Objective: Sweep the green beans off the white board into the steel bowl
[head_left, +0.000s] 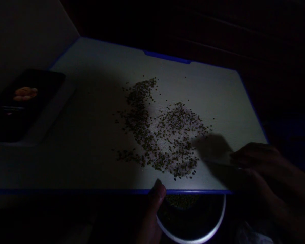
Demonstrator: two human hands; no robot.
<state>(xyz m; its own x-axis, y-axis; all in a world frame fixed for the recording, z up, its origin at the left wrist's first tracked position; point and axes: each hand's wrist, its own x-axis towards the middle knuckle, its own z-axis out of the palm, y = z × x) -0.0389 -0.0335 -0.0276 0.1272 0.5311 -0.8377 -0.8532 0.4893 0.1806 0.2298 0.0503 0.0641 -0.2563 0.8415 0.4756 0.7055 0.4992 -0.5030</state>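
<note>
lying near the board's (205,84) left edge is a phone (27,105); small seeds (178,118) scatter across the middle; the left hand (152,217), its grip i cannot tell, has its thumb at the near edge beside a bowl (223,210); rightward, the right hand (264,164) pinches a card (213,147), best skimmed low, gently.

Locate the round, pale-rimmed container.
In the head view, the container is at the bottom, right of centre, below the blue-edged board and beside the left hand.

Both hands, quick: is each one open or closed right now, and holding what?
Left hand: thumb at the board's near edge; grip cannot be told.
Right hand: closed, holding a thin, flat piece.
</note>
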